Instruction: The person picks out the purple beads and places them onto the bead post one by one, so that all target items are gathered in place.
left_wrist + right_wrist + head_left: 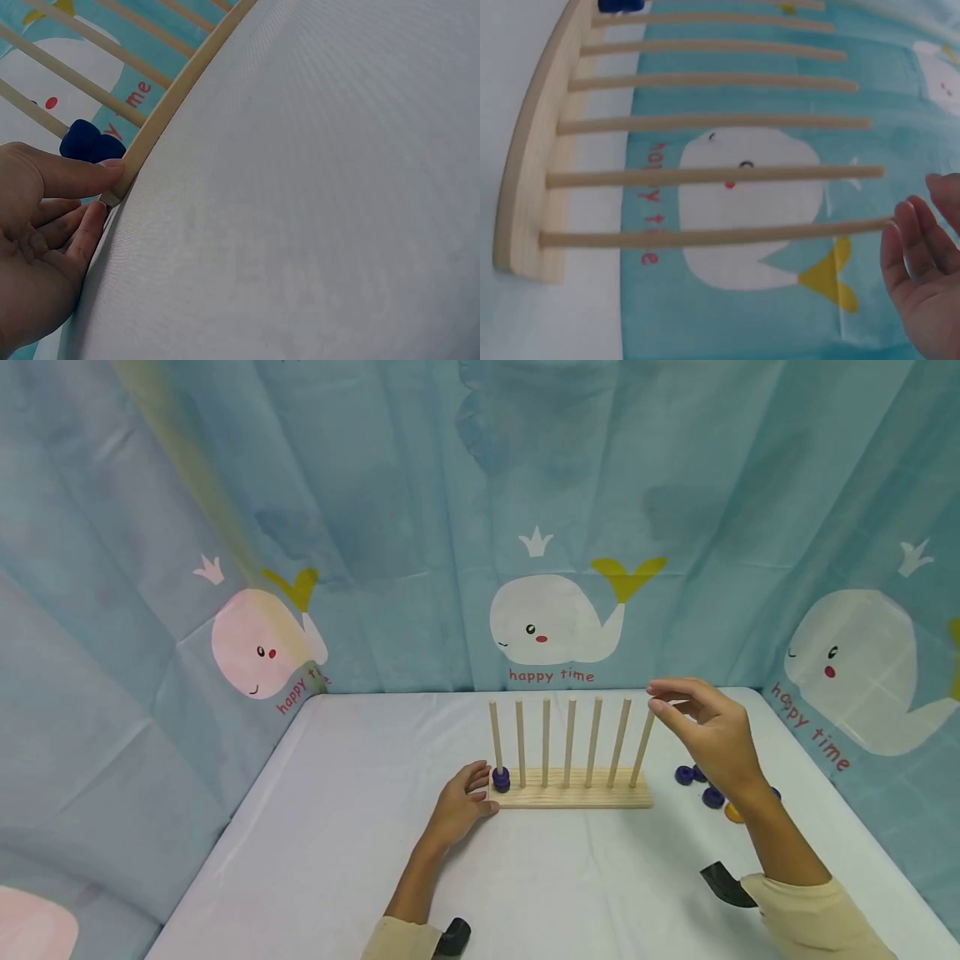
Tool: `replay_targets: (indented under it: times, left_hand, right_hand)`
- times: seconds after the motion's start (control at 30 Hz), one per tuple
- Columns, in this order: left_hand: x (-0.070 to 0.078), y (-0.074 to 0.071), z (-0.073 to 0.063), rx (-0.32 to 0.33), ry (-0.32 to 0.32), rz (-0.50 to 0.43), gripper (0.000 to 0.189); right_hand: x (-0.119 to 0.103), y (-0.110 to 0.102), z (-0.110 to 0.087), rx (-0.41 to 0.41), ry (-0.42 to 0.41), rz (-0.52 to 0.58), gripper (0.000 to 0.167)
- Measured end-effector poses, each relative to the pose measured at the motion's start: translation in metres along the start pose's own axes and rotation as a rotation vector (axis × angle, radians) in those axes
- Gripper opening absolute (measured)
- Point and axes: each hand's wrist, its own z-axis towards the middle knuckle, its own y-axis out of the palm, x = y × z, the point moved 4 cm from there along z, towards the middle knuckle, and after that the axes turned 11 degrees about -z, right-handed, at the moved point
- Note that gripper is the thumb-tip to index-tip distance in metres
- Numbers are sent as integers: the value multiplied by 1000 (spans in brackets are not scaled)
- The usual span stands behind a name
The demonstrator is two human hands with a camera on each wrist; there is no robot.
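Note:
A wooden peg stand with a row of several upright pegs stands on the white table. Dark blue beads are stacked low on its leftmost peg. My left hand holds the left end of the base, the thumb along the front edge and fingertips at the end, as the left wrist view shows. Level with the top of the rightmost peg is my right hand. Its fingertips are right at the peg's tip, while the thumb stands apart from them. No bead shows between these fingers.
Right of the stand lie several loose dark blue beads and an orange bead, partly hidden by the right forearm. A light blue curtain printed with whales hangs behind and beside the table. Black straps show near the sleeves.

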Motion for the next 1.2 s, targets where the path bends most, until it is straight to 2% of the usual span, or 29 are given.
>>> replay_targets:
  times: [0.2,0.4,0.67,1.0,1.2]
  left_hand:
    - [-1,-1,1,-2,-2,7,79]
    - [-1,-1,0,-6,19,4,78]
    - [1,0,-1,-4,9,-11,78]
    - [4,0,-3,-16,21,-38,80]
    - [4,0,-1,-14,15,-28,79]
  right_hand:
    - [25,-15,-11,-1,115,-54,28]
    - [52,-28,-23,-17,192,-117,29]
    - [85,-47,-40,-64,279,-188,34]
    - [133,-65,-59,-175,403,-220,46]
    - [149,-73,-69,-238,485,-251,55]
